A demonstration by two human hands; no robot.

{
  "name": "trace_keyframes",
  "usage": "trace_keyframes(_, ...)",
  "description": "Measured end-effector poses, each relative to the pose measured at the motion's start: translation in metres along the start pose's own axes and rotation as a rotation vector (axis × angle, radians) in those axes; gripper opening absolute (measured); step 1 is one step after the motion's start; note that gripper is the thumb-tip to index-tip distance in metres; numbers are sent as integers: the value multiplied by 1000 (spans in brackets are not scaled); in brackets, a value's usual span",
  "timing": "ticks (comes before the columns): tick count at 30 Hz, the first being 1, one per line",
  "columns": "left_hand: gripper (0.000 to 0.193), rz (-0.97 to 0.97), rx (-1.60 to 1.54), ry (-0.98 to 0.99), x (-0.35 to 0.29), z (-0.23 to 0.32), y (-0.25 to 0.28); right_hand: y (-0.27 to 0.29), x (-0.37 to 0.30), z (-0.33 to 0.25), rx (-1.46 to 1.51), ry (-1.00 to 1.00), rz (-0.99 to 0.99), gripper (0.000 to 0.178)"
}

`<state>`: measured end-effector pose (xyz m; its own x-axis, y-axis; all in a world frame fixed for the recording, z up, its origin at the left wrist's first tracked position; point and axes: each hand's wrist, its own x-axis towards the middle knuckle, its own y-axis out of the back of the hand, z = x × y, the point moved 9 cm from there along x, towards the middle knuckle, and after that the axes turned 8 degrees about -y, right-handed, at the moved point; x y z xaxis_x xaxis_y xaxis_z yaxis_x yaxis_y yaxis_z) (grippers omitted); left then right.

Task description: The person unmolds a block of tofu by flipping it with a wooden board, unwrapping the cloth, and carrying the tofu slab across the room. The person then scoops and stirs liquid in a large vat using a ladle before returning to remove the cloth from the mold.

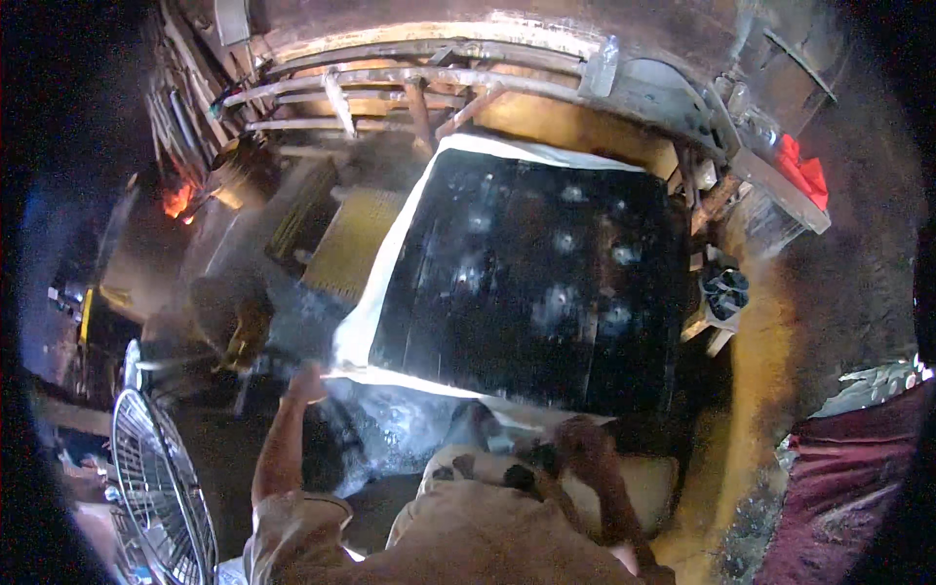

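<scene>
1. While the broad, black, four-sided surface (526,283) with pale powdery spots fills the centre, thin white cloth (390,258) edges it from twelve through nine to six o'clock.
2. Bare left hand (308,384), eight o'clock, right at the cloth's corner! Grip blurred; can't tell if it's pinching.
3. Bare right hand (583,443), five o'clock, by the surface's near edge: dim, grip unreadable.
4. Orange flame (178,202) glowing at ten!

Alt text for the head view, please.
A person's left hand is at the near-left corner of a thin white sheet that shows along the far, left and near edges of a pale-spotted black rectangular tabletop; the shadowed right hand is by the near edge. A round metal wire-cage fan stands at lower left.
</scene>
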<state>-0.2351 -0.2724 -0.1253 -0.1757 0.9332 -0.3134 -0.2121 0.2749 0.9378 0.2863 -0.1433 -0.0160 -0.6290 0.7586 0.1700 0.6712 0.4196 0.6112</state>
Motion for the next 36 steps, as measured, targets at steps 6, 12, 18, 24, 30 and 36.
trace_keyframes(6,37,748,-667,51,157,67,84,111,121,60,-356,-231,352,30)
trace_keyframes(12,35,806,-425,-663,265,265,219,128,296,128,-759,-688,227,48)
trace_keyframes(18,35,890,-181,-681,356,321,234,122,416,176,-727,-808,86,58)
trace_keyframes(24,58,672,-353,-295,457,208,245,163,345,200,-926,-689,346,62)
trace_keyframes(30,57,18,-1598,-46,395,184,105,202,108,239,-246,-757,670,45)
trace_keyframes(36,49,-43,-1792,234,243,174,62,168,25,263,-32,-972,694,45)
